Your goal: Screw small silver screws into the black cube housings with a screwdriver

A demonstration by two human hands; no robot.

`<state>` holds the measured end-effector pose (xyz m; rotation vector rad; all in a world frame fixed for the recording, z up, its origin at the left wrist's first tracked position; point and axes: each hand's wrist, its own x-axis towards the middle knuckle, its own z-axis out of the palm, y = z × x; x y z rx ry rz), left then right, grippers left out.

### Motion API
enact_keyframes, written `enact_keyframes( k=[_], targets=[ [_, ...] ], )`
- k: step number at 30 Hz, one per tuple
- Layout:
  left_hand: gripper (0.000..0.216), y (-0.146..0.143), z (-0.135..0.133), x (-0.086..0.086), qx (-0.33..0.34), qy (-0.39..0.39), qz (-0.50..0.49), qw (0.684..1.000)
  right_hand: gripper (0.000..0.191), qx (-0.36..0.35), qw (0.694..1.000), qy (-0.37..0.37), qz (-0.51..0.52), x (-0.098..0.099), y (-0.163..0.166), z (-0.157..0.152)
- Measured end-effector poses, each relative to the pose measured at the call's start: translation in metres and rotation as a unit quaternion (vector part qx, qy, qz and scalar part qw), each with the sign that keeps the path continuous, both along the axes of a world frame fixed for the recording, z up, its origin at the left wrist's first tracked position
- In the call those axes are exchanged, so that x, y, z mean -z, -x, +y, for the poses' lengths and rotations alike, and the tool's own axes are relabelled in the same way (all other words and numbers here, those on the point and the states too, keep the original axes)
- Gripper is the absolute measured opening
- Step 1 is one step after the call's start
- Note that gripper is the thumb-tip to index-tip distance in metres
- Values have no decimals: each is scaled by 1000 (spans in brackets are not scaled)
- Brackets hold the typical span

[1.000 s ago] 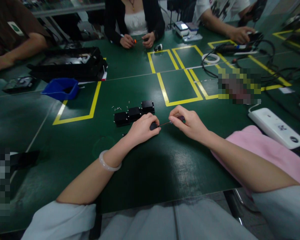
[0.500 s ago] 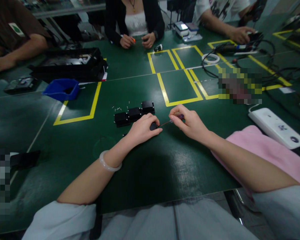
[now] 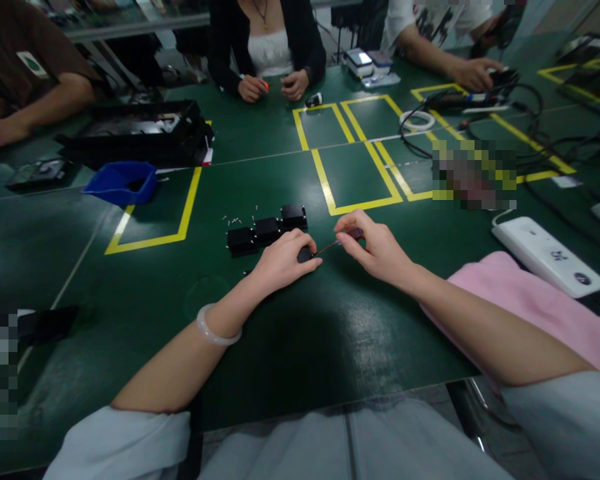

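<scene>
While L hand (image 3: 287, 259) in grip round blk part (image 3: 305, 255), R hand (image 3: 367, 245) in pinch on screwdriver (image 3: 356, 233), tip at part.

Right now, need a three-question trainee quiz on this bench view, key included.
1. What does the right grip hold?
A) slim-shafted tool
B) cable coil
C) bracelet
2. True or false: the blue bin is left of the pink cloth in the picture.
3. How many black blocks can be seen in the row just beyond the left grip?

Key: 1. A; 2. true; 3. three.
</scene>
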<state>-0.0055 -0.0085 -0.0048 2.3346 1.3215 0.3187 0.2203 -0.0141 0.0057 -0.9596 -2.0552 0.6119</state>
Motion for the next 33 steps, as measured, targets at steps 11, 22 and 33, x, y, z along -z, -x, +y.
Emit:
enact_keyframes(
  k=[11, 22, 33],
  targets=[
    [25, -1, 0, 0, -5, -2, 1, 1000, 8, -4, 1000, 11, -4, 1, -1, 0],
    [25, -2, 0, -2, -2, -3, -5, 1000, 13, 2, 1000, 12, -14, 0, -2, 1],
    [26, -2, 0, -1, -5, 1, 0, 1000, 10, 4, 1000, 17, -13, -2, -1, 0]
  ],
)
